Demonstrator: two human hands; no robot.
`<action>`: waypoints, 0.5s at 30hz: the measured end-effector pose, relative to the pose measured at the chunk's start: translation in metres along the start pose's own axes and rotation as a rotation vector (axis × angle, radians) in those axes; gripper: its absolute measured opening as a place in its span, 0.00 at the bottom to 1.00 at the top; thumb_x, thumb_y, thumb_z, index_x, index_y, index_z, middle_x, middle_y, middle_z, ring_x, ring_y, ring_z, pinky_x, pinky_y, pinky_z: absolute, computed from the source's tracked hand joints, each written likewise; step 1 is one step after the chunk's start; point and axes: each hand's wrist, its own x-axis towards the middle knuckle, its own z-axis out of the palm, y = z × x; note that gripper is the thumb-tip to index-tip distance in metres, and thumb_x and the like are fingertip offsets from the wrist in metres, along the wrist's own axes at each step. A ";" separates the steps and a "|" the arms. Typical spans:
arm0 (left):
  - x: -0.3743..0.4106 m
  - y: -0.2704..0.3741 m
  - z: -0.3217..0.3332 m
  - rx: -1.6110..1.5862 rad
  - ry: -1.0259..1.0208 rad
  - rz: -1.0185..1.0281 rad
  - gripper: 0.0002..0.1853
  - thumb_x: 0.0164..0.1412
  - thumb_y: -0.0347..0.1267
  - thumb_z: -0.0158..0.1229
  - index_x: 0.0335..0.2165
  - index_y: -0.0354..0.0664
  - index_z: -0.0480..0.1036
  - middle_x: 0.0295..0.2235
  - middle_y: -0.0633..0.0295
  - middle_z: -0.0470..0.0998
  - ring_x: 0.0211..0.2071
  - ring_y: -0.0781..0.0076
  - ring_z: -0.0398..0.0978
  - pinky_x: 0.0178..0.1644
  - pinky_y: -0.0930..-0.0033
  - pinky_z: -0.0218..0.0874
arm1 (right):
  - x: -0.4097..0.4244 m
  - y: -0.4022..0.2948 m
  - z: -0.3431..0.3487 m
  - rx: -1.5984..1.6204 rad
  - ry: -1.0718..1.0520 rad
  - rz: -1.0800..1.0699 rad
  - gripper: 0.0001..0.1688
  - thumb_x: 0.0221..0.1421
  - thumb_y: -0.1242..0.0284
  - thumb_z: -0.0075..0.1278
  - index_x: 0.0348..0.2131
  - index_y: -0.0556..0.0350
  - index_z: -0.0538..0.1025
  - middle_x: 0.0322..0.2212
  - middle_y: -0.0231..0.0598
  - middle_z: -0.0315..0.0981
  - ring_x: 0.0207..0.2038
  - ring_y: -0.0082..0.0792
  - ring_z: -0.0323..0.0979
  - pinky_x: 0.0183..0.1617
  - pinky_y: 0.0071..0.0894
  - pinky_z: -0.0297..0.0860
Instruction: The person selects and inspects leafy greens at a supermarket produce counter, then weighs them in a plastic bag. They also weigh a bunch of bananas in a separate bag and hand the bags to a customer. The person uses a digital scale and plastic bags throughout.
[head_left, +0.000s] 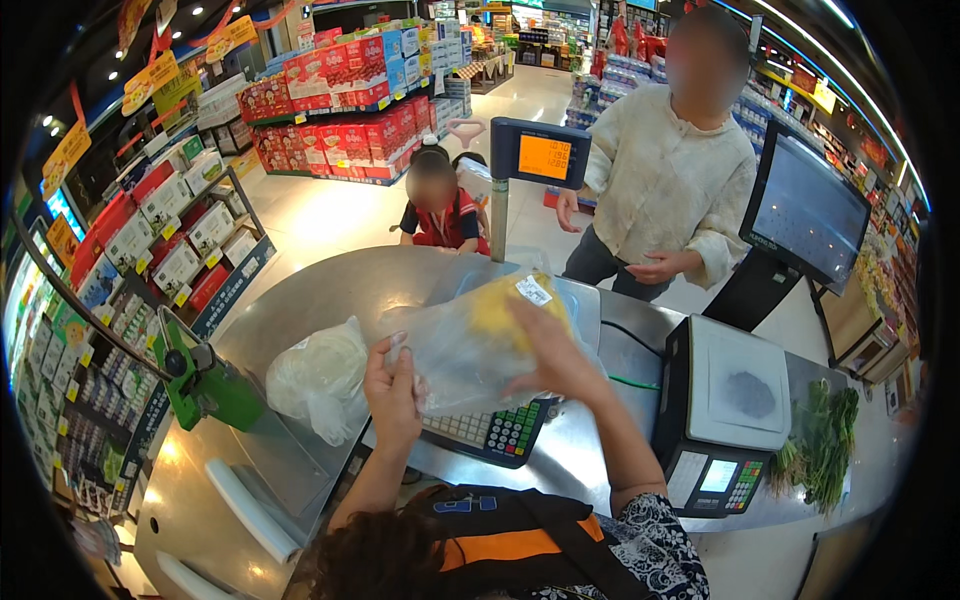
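Note:
My left hand (394, 394) pinches the gathered end of a clear plastic bag (454, 352) between thumb and fingers. Something yellow (499, 311) fills the bag's far end, where a white printed label (533, 290) is stuck. My right hand (551, 352), blurred, lies over the bag's right side with thumb and fingers spread; its palm side is hidden. Beneath the bag is a weighing scale with a keypad (514, 435), its platter mostly covered. Left of my left hand sits a knotted plastic bag (319, 371) with pale contents.
A green bag-sealing device (199, 375) stands at left, near a plastic-bag roll (251, 510). A pole-mounted display (541, 154) rises behind the scale. At right are a second scale (739, 382), leafy greens (821, 442) and a monitor (810, 202). Two people face the steel counter (300, 289).

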 end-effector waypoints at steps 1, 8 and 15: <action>-0.004 0.002 0.007 -0.047 -0.044 -0.075 0.12 0.60 0.26 0.47 0.44 0.39 0.61 0.19 0.68 0.67 0.12 0.86 0.57 0.14 0.83 0.48 | 0.002 -0.019 0.012 -0.039 -0.013 -0.039 0.54 0.31 0.63 0.64 0.55 0.60 0.56 0.56 0.51 0.49 0.60 0.50 0.46 0.62 0.48 0.45; -0.022 0.020 0.027 0.120 -0.379 -0.068 0.22 0.59 0.25 0.47 0.52 0.35 0.54 0.22 0.61 0.70 0.19 0.77 0.68 0.21 0.76 0.63 | 0.029 -0.030 0.099 0.087 -0.129 0.140 0.34 0.44 0.68 0.52 0.50 0.62 0.63 0.45 0.49 0.67 0.49 0.44 0.65 0.54 0.43 0.58; -0.001 0.024 -0.060 0.288 0.039 0.315 0.15 0.60 0.27 0.48 0.46 0.34 0.63 0.23 0.63 0.70 0.21 0.79 0.68 0.27 0.78 0.62 | 0.055 0.031 0.039 0.724 0.581 0.736 0.11 0.53 0.68 0.48 0.33 0.54 0.75 0.23 0.30 0.70 0.26 0.23 0.66 0.32 0.24 0.63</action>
